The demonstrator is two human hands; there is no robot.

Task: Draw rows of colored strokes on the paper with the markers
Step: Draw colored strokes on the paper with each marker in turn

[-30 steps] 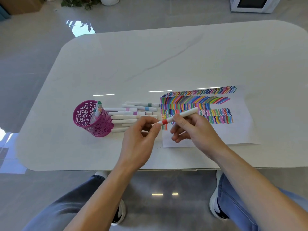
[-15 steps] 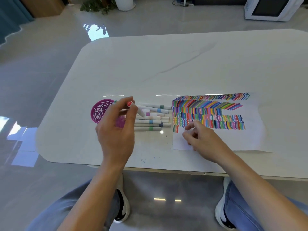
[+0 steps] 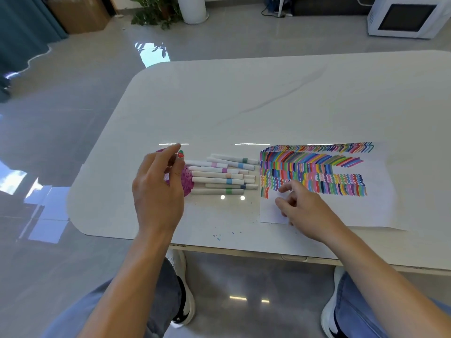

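On the table [image 3: 268,98] the paper [image 3: 353,211] lies at my 1 o'clock. The loose markers [image 3: 219,176] lie side by side on the table at 9 o'clock from the paper, just beside its edge. The pen holder [image 3: 186,181] stands at 9 o'clock from them, touching their ends. My left hand [image 3: 156,191] is before the holder and hides most of it; the marker [image 3: 180,155] that it holds points to 12 o'clock. My right hand [image 3: 305,211] rests on the paper's corner at 7 o'clock.
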